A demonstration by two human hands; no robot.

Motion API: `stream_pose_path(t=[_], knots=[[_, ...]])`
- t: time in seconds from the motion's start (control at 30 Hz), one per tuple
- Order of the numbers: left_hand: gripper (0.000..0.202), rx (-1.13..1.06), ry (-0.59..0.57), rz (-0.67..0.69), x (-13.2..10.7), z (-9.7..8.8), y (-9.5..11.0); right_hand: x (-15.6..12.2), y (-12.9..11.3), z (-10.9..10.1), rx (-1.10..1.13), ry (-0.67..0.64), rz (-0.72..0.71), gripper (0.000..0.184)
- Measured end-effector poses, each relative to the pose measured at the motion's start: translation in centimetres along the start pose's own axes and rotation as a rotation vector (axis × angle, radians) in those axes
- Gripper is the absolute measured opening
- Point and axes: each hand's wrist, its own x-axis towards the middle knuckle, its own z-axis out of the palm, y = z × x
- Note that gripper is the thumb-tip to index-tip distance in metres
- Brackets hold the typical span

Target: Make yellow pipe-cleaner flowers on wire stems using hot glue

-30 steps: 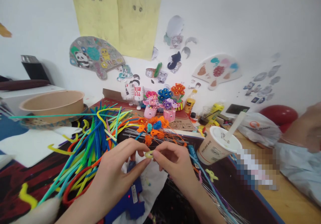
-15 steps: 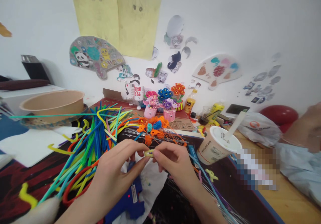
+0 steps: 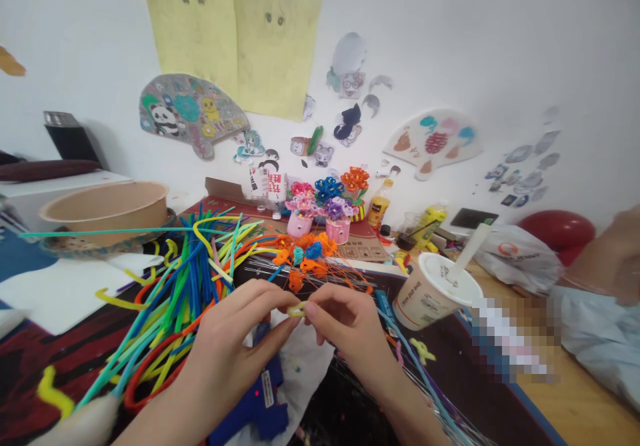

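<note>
A small yellow pipe-cleaner loop (image 3: pixel 297 310) is pinched between both hands above the table. My left hand (image 3: pixel 235 339) grips it from the left with thumb and forefinger. My right hand (image 3: pixel 345 323) pinches it from the right, fingers curled. Just behind lie several small orange and blue pipe-cleaner flowers (image 3: pixel 305 254) on thin wires. A heap of coloured pipe cleaners (image 3: pixel 185 286) spreads to the left. Below my hands a blue glue gun (image 3: pixel 263 399) rests on white paper (image 3: pixel 305 359).
A paper drink cup with a straw (image 3: pixel 433 289) stands right of my hands. Small pots of pipe-cleaner flowers (image 3: pixel 325 209) line the back near the wall. A brown paper bowl (image 3: pixel 107 206) sits far left. Another person's hand (image 3: pixel 613 259) shows at the right edge.
My hands have stayed nearly still, only working the yellow loop slightly between the fingertips. The view shifted a little.
</note>
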Motion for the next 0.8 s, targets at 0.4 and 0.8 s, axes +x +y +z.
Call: stream_pose_path(t=[0.4,0.8], knots=[[0.007,-0.036,-0.015,-0.003,-0.09,-0.03,-0.02,0.06,0.25,-0.11,-0.009,-0.038,-0.013,0.016],[0.010,-0.035,0.005,0.043,-0.05,-0.19,-0.08,0.04,0.04,-0.01,-0.019,-0.026,-0.004,0.019]])
